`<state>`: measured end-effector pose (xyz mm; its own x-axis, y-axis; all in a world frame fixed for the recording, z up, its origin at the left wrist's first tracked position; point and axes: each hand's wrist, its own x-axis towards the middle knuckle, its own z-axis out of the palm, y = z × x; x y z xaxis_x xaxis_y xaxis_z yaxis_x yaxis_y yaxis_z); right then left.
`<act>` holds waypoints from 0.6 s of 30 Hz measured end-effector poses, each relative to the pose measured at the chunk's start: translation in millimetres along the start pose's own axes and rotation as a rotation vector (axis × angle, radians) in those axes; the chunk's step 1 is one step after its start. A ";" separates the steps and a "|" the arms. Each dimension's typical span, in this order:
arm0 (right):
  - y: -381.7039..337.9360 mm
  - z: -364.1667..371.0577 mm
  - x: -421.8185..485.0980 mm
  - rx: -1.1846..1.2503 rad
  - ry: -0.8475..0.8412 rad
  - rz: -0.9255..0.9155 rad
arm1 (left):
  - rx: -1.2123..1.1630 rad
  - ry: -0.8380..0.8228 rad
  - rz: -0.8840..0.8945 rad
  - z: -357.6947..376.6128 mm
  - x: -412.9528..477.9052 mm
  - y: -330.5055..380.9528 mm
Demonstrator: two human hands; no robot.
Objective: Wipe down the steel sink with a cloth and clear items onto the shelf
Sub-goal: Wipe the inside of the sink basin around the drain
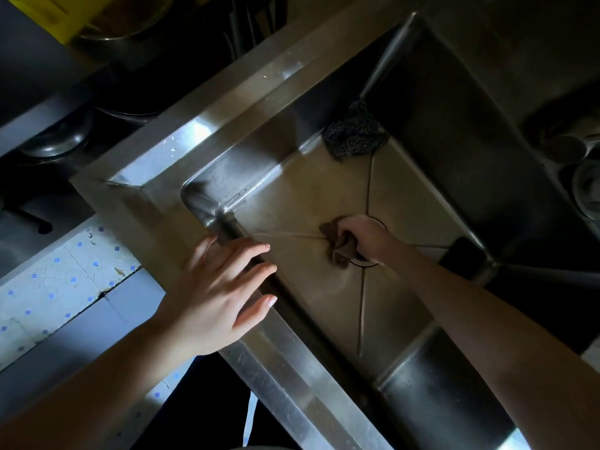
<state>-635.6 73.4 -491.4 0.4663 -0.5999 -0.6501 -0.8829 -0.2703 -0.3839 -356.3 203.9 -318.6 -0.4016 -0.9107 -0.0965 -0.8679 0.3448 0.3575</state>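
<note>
Right hand's fingers (pixel 350 231): curled and clamped round a brown cloth (pixel 336 246), which is bunched up and pressed against the floor of the steel sink (pixel 308 196). We note the right hand (pixel 365 240) lies over the drain (pixel 366 263) and covers most of it; the cloth sticks out to the hand's left.

Left hand's fingers (pixel 246 254): straight, spread apart, holding nothing. The left hand (pixel 214 293) rests palm-down on the sink's near-left rim, with the tips reaching past the inner edge.

Further out, we record a dark scouring pad (pixel 354 131) in the far corner of the sink floor, touching the wall. A dark block (pixel 464 258) leans in the right corner; we cannot tell what it is. A blue-dotted counter (pixel 65 280) lies left of the sink, and steel cups (pixel 584 186) stand to the right.
</note>
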 end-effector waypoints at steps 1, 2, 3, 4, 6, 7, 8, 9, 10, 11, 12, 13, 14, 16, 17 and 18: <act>-0.3 0.6 -4.4 0.025 -0.031 0.022 | -0.007 0.003 -0.006 -0.7 -0.4 0.3; -0.7 0.9 -7.6 0.061 -0.035 0.047 | -0.009 -0.004 -0.012 -1.2 -0.6 0.7; -2.5 1.2 -10.7 0.098 -0.013 0.060 | -0.011 0.003 -0.012 -0.5 -1.0 0.4; -6.9 0.9 -12.2 0.144 0.027 0.071 | -0.012 0.005 -0.011 0.0 -0.9 0.0; -20.8 -2.5 -10.5 0.254 0.129 0.064 | -0.012 0.002 -0.012 0.0 -1.1 -0.3; -29.9 -4.7 -6.5 0.307 0.172 0.053 | -0.013 0.006 -0.013 0.1 -1.4 -0.5; -39.9 -6.8 -1.0 0.340 0.210 0.047 | -0.016 0.006 -0.016 0.2 -1.7 -0.7; -49.8 -8.4 6.3 0.344 0.248 0.045 | -0.018 0.004 -0.019 0.1 -2.0 -0.5; -59.7 -9.4 15.5 0.331 0.288 0.037 | -0.021 0.004 -0.022 0.2 -2.2 -0.5; -70.4 -8.7 25.6 0.318 0.327 0.025 | -0.024 0.007 -0.021 0.3 -2.3 -0.6; -81.2 -7.4 36.4 0.312 0.360 0.011 | -0.026 0.010 -0.019 0.6 -2.3 -0.9; -92.0 -5.0 47.2 0.304 0.383 -0.001 | -0.026 0.014 -0.015 1.1 -2.3 -1.2; -102.3 -2.2 57.5 0.295 0.397 -0.009 | -0.026 0.019 -0.012 1.8 -2.4 -1.5; -118.2 1.8 73.5 0.276 0.386 -0.003 | -0.028 0.026 -0.012 3.2 -2.5 -2.7; -123.1 4.0 78.3 0.259 0.375 0.010 | -0.028 0.029 -0.013 4.1 -2.4 -3.1; -126.6 6.8 80.7 0.235 0.377 0.026 | -0.027 0.030 -0.013 5.1 -2.5 -3.8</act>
<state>-485.8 64.3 -499.7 0.3534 -0.8488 -0.3933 -0.8374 -0.0996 -0.5375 -353.4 206.1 -324.5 -0.3806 -0.9218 -0.0735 -0.8648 0.3266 0.3813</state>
